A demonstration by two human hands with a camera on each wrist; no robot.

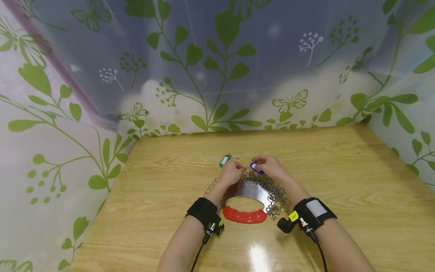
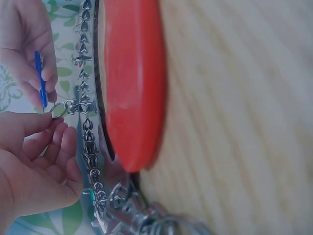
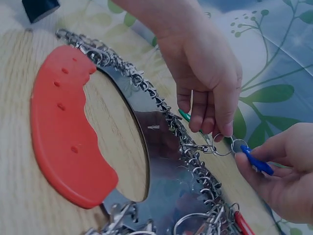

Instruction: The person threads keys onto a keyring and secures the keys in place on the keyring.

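The right hand (image 3: 283,176) pinches a blue key tag (image 3: 257,161); the left hand's (image 3: 205,73) fingers (image 3: 220,117) grasp its split ring (image 3: 238,145), at twelve o'clock of the red-handled steel key holder (image 1: 245,215) on the wooden surface (image 1: 340,181).

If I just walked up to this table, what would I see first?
Probably the bright red handle on a shiny metal plate near the front edge of the wooden table, with rows of little silver clips along its curved edge. Just past it, the right hand pinches a blue key tag while the left hand touches its small ring at one clip. A green tag lies behind the left hand.
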